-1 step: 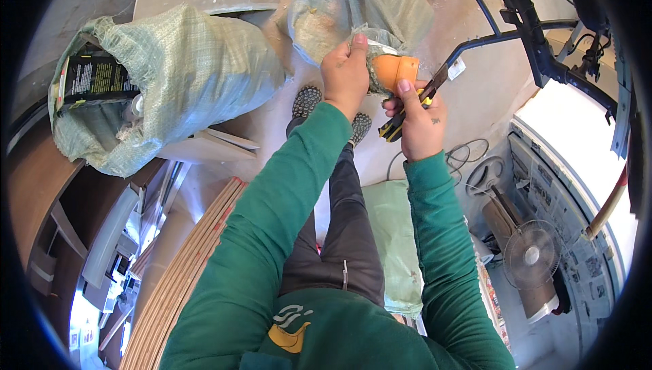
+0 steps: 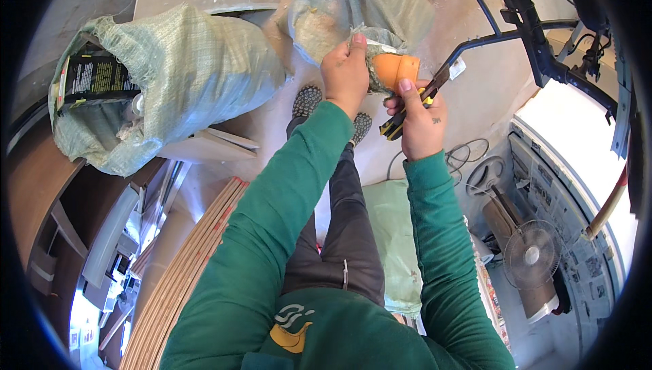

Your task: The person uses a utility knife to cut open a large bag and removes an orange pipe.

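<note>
Above the floor (image 2: 485, 101), an orange fitting (image 2: 392, 71) is held between the two hands. Its ragged wrap (image 2: 375, 83) is grasped by the left hand (image 2: 345, 74), thumb uppermost; its rim is touched by the right hand (image 2: 424, 122), in whose curled fingers a black-and-yellow tool (image 2: 435, 86), possibly a knife, is clasped. Beyond, a bulging sack (image 2: 394, 3) is seen
</note>
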`<state>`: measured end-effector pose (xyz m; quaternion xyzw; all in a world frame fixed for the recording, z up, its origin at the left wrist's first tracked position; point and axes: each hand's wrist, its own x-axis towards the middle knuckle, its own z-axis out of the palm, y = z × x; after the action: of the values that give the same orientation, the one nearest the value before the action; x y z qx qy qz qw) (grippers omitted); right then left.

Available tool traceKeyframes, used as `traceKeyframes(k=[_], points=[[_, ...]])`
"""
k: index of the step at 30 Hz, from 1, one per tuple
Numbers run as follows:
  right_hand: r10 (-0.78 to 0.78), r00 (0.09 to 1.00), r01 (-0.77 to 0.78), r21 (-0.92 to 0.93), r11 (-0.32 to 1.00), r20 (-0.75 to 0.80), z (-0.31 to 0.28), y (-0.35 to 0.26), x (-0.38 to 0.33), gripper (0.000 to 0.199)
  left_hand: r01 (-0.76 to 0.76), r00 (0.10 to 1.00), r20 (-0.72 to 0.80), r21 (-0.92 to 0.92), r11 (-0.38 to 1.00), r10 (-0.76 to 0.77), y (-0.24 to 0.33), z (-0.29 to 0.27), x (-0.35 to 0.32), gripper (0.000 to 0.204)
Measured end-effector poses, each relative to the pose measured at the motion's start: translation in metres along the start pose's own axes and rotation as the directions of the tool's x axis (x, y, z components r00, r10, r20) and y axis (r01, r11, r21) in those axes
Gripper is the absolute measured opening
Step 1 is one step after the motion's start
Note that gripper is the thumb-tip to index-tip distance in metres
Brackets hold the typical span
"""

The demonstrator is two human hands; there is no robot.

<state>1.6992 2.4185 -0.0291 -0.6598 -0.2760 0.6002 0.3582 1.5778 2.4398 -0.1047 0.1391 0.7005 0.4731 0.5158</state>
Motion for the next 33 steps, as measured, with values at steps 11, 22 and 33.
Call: traceKeyframes(k=[11,22,33], points=[[0.043,0.999,-0.043,-0.014,0.999,0.002,-0.011,0.003,0.015,0.022,-0.529,0.813,0.098,0.537,0.657,0.574,-0.015,-0.034,-0.021,0.022],[0.083,0.996,-0.079,0.100,0.992,-0.045,-0.006,-0.006,0.011,0.018,-0.877,0.480,0.604,0.309,0.368,0.636,-0.015,-0.047,-0.007,0.068],[0.165,0.985,-0.132,0.432,0.892,-0.040,-0.031,-0.001,0.021,0.021,-0.539,0.833,0.290,0.236,0.809,0.471,-0.013,-0.039,-0.022,0.069]])
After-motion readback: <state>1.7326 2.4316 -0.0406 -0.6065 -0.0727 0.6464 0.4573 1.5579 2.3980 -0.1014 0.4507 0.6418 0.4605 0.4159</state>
